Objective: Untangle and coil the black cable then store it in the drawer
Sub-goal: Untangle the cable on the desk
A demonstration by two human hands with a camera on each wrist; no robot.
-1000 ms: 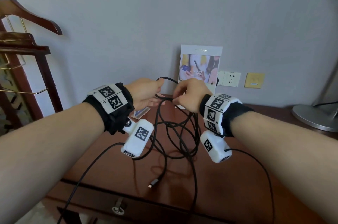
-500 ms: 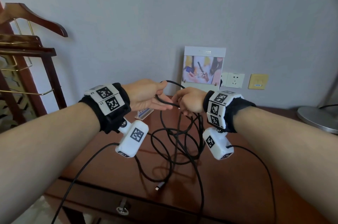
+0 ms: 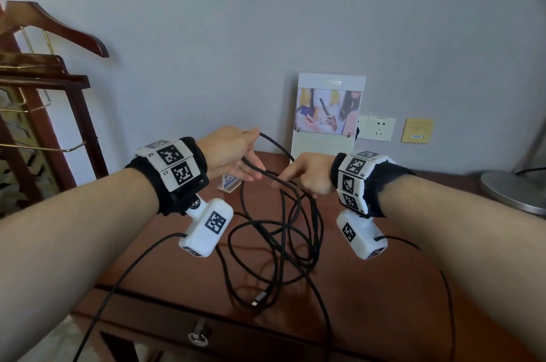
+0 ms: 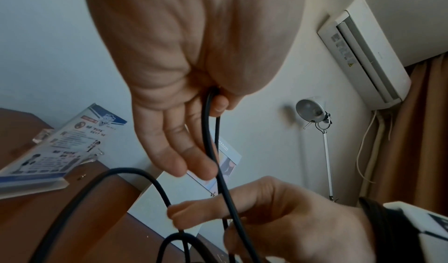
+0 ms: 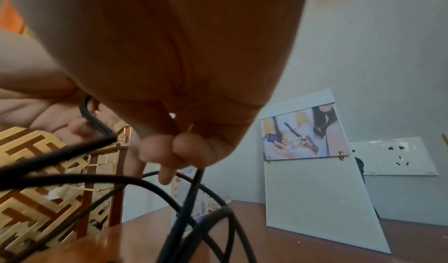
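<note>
The black cable [image 3: 280, 243] lies in a loose tangle of loops on the brown desk [image 3: 384, 287], its plug end [image 3: 258, 299] near the front edge. My left hand [image 3: 236, 154] holds a raised loop of it between thumb and fingers, as the left wrist view shows [image 4: 208, 133]. My right hand [image 3: 307, 175], a short way to the right and slightly lower, curls its fingers round strands that drop to the tangle [image 5: 191, 200]. The drawer front [image 3: 147, 320] with its ring pull [image 3: 198, 338] sits below the desk edge and looks closed.
A standing photo card [image 3: 328, 116] leans on the wall behind the hands, with a small acrylic sign [image 3: 230, 184] left of it. Wall sockets [image 3: 375, 128] and a lamp base [image 3: 514, 190] are at the right. A wooden clothes stand [image 3: 44, 81] stands at the left.
My hands have drawn apart, the right one moving right and lower. The cable loops have sunk and spread on the desk, and the plug end now lies nearer the front edge.
</note>
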